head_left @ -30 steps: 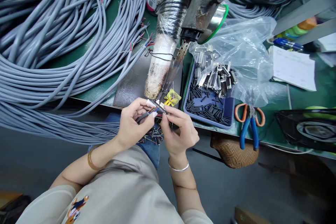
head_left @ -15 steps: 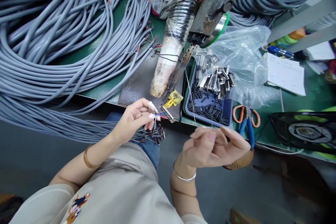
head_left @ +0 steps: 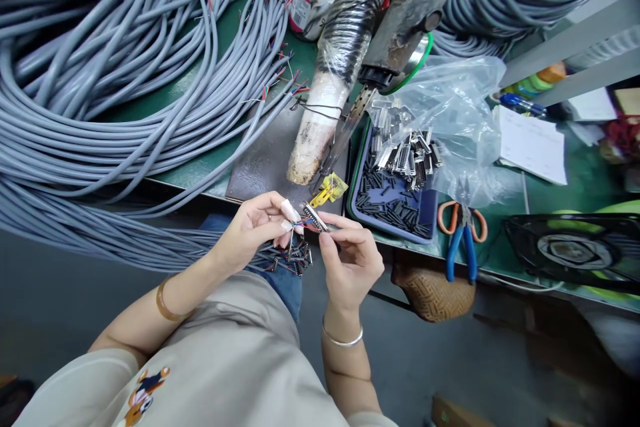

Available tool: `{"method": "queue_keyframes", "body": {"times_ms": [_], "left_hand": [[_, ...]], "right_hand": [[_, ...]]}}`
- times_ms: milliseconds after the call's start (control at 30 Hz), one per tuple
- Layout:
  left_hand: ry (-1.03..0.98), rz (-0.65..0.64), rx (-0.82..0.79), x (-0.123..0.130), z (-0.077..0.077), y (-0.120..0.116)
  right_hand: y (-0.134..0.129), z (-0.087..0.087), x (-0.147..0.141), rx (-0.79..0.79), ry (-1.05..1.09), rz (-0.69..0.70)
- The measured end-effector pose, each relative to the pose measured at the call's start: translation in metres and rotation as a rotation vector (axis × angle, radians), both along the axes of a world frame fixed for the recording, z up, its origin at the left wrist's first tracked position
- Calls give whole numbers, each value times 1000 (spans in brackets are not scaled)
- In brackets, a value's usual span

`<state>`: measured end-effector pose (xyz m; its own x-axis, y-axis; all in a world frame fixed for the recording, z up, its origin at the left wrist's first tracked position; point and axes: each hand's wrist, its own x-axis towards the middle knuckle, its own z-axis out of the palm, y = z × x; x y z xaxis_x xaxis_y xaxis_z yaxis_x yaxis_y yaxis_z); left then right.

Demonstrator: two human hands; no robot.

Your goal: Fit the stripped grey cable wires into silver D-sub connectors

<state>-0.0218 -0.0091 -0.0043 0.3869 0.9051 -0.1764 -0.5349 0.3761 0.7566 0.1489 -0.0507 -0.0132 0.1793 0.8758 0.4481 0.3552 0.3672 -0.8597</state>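
Note:
My left hand (head_left: 263,223), with white coverings on its fingertips, pinches the thin coloured wires (head_left: 300,222) at the end of a grey cable. Those wires run to a metal connector (head_left: 315,217) with a row of pins. My right hand (head_left: 350,253) has its thumb and forefinger closed on the connector's right end. Just beyond the connector lies a yellow piece (head_left: 327,190) below the soldering iron's tip. Beneath my hands hangs a bunch of wired connectors (head_left: 295,257) by my lap.
Grey cables (head_left: 150,127) cover the left side. A soldering iron (head_left: 357,110) and a duct hose (head_left: 320,107) reach down over a dark plate (head_left: 257,163). On the right are a blue tray (head_left: 427,223) of connectors and black tubes, a plastic bag (head_left: 465,113), pliers (head_left: 463,240) and a fan (head_left: 575,250).
My right hand has moved left from in front of the tray to the connector and closed on its end. My left hand has stayed almost in place. The view has shifted slightly.

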Motion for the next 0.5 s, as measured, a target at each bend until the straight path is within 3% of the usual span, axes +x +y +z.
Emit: {"method": "queue_keyframes", "body": {"times_ms": [133, 367, 500], "left_hand": [[-8, -2, 2, -1, -2, 1], [178, 57, 103, 5, -1, 0], [292, 163, 149, 11, 1, 1]], "right_hand": [[0, -2, -2, 128, -120, -73], [8, -7, -2, 302, -365, -163], [13, -10, -2, 267, -349, -133]]}}
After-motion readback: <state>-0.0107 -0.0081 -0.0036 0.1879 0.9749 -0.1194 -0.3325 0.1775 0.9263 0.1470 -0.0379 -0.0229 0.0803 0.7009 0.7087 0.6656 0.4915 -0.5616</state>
